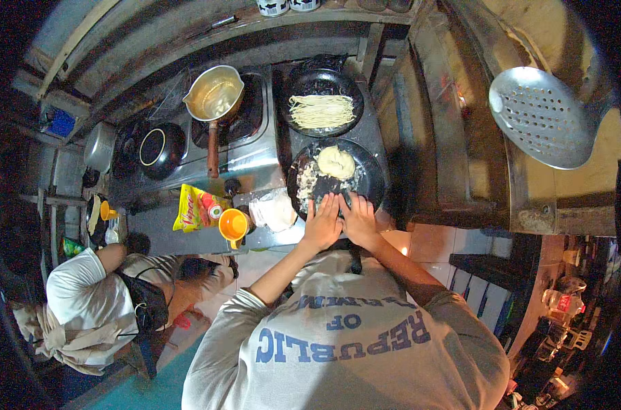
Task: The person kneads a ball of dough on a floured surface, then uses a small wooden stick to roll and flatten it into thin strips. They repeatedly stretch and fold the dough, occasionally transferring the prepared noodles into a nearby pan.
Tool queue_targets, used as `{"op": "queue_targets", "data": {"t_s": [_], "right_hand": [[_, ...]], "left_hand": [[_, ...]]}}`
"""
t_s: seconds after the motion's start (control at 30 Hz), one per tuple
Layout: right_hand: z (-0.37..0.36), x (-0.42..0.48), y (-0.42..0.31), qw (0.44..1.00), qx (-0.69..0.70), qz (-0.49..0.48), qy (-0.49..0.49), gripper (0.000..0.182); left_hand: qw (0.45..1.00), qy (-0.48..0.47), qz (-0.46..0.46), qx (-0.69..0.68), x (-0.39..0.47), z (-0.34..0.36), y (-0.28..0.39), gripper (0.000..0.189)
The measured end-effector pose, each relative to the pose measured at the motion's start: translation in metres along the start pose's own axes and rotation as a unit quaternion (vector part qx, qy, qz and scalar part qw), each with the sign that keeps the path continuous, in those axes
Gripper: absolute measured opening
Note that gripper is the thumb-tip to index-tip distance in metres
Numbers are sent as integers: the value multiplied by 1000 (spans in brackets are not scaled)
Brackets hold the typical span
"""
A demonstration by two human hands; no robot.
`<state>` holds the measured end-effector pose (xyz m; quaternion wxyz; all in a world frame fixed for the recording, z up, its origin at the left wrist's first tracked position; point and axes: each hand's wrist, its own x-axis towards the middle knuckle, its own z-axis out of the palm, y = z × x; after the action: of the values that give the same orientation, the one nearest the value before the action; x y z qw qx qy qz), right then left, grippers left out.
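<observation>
My left hand (323, 225) and my right hand (360, 221) lie side by side, palms down with fingers stretched out, on the near part of a black frying pan (374, 177). Whatever may be under the palms is hidden. Just beyond my fingertips, a smooth lump of pale dough (336, 162) sits in this pan. Floury dough scraps (306, 179) cling to the pan's left side. Behind it, long thin dough strands (321, 111) are laid side by side in a second black pan (323, 82).
Left of the pans are a white bag (274, 210), an orange mug (234, 225) and a yellow packet (200, 207). A saucepan (215, 97) stands on the gas stove (269, 148). A perforated skimmer (543, 118) hangs at right. Another person (87, 302) is at left.
</observation>
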<state>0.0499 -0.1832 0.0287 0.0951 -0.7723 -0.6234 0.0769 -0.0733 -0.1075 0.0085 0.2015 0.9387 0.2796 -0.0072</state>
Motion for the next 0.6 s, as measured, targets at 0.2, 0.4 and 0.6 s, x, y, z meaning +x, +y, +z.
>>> {"op": "queue_targets", "data": {"t_s": [0.2, 0.4, 0.6], "right_hand": [[16, 24, 11, 1000, 1, 19, 4, 62], [5, 9, 23, 1000, 2, -21, -10, 63], [0, 14, 23, 997, 62, -30, -39, 65]], "left_hand": [[998, 6, -52, 32, 26, 7, -5, 61], [992, -43, -110, -39, 18, -7, 12, 66], [990, 45, -72, -117, 14, -2, 17, 67]]}}
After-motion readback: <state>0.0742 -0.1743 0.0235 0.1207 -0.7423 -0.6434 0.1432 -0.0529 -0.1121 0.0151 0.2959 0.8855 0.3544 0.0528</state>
